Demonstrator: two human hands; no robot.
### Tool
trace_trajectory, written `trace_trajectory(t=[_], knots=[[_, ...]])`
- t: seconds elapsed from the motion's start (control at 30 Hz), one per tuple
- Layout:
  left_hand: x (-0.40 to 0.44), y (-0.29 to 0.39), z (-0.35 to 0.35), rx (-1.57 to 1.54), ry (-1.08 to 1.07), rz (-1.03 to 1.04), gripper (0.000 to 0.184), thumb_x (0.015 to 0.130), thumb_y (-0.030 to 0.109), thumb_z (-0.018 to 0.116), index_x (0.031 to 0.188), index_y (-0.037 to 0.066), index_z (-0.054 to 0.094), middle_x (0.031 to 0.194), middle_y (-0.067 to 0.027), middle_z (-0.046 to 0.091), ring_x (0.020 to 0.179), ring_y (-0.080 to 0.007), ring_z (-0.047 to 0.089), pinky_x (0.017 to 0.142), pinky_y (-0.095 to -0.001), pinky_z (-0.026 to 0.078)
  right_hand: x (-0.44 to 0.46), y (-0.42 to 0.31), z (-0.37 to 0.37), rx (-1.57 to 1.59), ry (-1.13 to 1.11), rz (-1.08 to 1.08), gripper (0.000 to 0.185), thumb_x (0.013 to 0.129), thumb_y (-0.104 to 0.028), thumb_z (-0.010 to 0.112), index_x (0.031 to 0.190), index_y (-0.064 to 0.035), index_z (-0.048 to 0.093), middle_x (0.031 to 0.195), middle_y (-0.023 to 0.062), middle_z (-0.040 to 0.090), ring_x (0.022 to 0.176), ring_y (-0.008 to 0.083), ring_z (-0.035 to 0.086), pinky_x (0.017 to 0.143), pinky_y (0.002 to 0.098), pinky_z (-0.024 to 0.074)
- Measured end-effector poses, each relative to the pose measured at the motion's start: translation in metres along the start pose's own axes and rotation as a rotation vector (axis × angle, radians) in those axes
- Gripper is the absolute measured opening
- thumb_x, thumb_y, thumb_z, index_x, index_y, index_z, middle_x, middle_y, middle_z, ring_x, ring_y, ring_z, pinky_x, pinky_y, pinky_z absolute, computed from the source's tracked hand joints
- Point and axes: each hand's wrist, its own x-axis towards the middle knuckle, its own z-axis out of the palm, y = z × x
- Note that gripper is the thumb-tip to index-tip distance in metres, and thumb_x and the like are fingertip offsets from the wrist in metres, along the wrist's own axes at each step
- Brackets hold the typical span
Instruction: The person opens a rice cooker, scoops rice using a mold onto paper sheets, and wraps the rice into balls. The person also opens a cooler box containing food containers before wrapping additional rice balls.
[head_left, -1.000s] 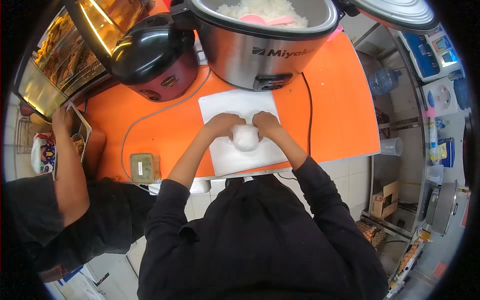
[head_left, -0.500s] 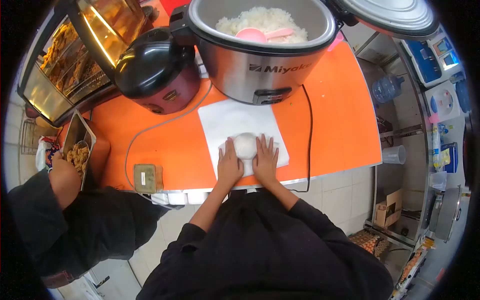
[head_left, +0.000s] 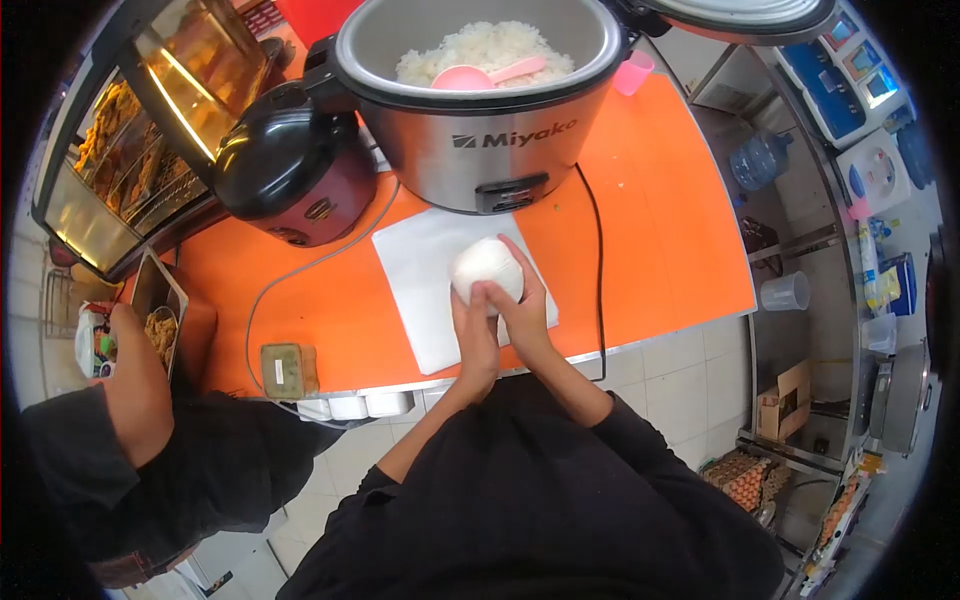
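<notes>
Both my hands cup a round parcel wrapped in white paper (head_left: 487, 268), raised above the sheets. My left hand (head_left: 477, 340) grips it from the lower left; my right hand (head_left: 528, 312) wraps its right side, with the thumb across the front. What the wrap contains is hidden. Beneath lies a stack of white paper sheets (head_left: 410, 275) on the orange table (head_left: 670, 230). Just behind it stands a large steel rice cooker (head_left: 430, 150), lid open. White rice (head_left: 490, 48) and a pink rice scoop (head_left: 470, 78) are inside.
A smaller black and maroon rice cooker (head_left: 310, 185) and a lit glass food cabinet (head_left: 130, 150) stand left. A small square box (head_left: 288, 370) sits near the front edge. Cords cross the table. At far left, a co-worker's arm (head_left: 140, 390) is beside a metal pan of fried food (head_left: 162, 335).
My hands lay flat on either side of the parcel; now they hold it together, lifted from the sheets. The co-worker's hand has moved upward, towards a colourful packet.
</notes>
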Motion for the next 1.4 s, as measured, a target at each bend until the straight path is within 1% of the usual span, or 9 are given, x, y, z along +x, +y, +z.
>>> trace_trajectory(t=[0.2,0.23,0.43,0.57,0.7,0.83,0.97,1.2,1.4], knots=[[0.01,-0.042,0.013,0.135,-0.161,-0.002,0.048,0.091,0.035,0.047,0.125,0.001,0.036,0.122,-0.0136,0.043,0.114,-0.0234,0.042,0.092,-0.0343,0.036,-0.002,-0.045,-0.052,-0.305,-0.069,0.062,0.053,0.08,-0.013,0.063,0.126,0.0012,0.041,0.115,0.0102,0.051,0.104,0.0159,0.05,0.089,0.029,0.0409],[0.019,-0.067,0.009,0.516,-0.241,0.029,0.052,0.09,0.036,0.05,0.126,0.0,0.035,0.124,-0.0163,0.041,0.117,-0.0273,0.037,0.094,-0.0374,0.033,0.001,-0.048,-0.075,-0.364,-0.071,0.081,0.052,0.08,-0.013,0.063,0.125,0.0011,0.041,0.115,0.01,0.051,0.104,0.0161,0.05,0.088,0.029,0.0416],[0.043,-0.102,-0.001,0.995,-0.188,0.287,0.07,0.081,0.033,0.059,0.132,-0.003,0.027,0.134,-0.0238,0.027,0.127,-0.0364,0.018,0.104,-0.0436,0.016,0.036,-0.014,-0.254,-0.873,0.474,-0.011,0.046,0.076,-0.027,0.068,0.105,-0.0002,0.044,0.096,0.0139,0.055,0.092,0.0257,0.055,0.079,0.0365,0.0458],[0.047,-0.072,-0.051,1.294,0.275,0.347,0.064,0.077,0.019,0.059,0.131,0.002,0.031,0.133,-0.0251,0.027,0.125,-0.0391,0.024,0.101,-0.0494,0.021,0.064,-0.049,-0.316,-1.78,-0.043,-0.081,0.039,0.073,-0.026,0.068,0.097,0.0015,0.054,0.093,0.0186,0.056,0.089,0.0308,0.056,0.075,0.0374,0.0451],[0.053,-0.03,-0.108,1.605,0.396,0.329,0.056,0.08,0.021,0.054,0.131,0.008,0.037,0.134,-0.0225,0.029,0.122,-0.0407,0.028,0.096,-0.0526,0.025,0.121,-0.213,-0.102,-1.293,-0.075,-0.173,0.028,0.077,-0.012,0.062,0.102,-0.0017,0.058,0.085,0.0124,0.059,0.081,0.0249,0.059,0.07,0.035,0.0456],[0.059,-0.033,-0.137,1.758,0.281,0.352,0.052,0.079,0.028,0.056,0.128,0.013,0.044,0.133,-0.0195,0.032,0.119,-0.0387,0.032,0.094,-0.0497,0.028,0.214,-0.238,0.033,-1.593,-0.501,-0.963,0.023,0.076,-0.009,0.06,0.099,-0.0076,0.06,0.089,0.0091,0.06,0.089,0.028,0.057,0.073,0.0361,0.0458],[0.047,-0.027,-0.145,1.752,0.204,0.322,0.052,0.079,0.028,0.056,0.128,0.013,0.044,0.134,-0.0181,0.032,0.117,-0.0367,0.034,0.093,-0.0479,0.03,0.355,-0.141,0.049,-1.891,-0.926,-0.47,0.017,0.074,-0.019,0.062,0.086,-0.0081,0.065,0.087,0.0117,0.061,0.085,0.0313,0.058,0.069,0.0384,0.0469],[0.053,-0.013,-0.145,1.581,0.175,0.165,0.053,0.078,0.017,0.054,0.128,0.005,0.04,0.133,-0.0185,0.033,0.119,-0.0348,0.03,0.097,-0.0466,0.023,0.395,-0.088,0.058,-2.199,-1.116,-0.468,0.023,0.067,-0.026,0.07,0.079,-0.0069,0.065,0.081,0.0112,0.061,0.075,0.0298,0.06,0.064,0.0385,0.0474],[0.112,0.059,-0.109,1.173,0.272,0.739,0.043,0.086,0.022,0.043,0.121,-0.004,0.04,0.124,-0.0196,0.042,0.115,-0.0352,0.035,0.098,-0.0472,0.024,0.409,-0.082,0.058,-2.115,-1.214,-0.556,0.023,0.064,-0.028,0.072,0.075,-0.0088,0.065,0.076,0.0075,0.061,0.073,0.0266,0.061,0.061,0.0376,0.0475]])
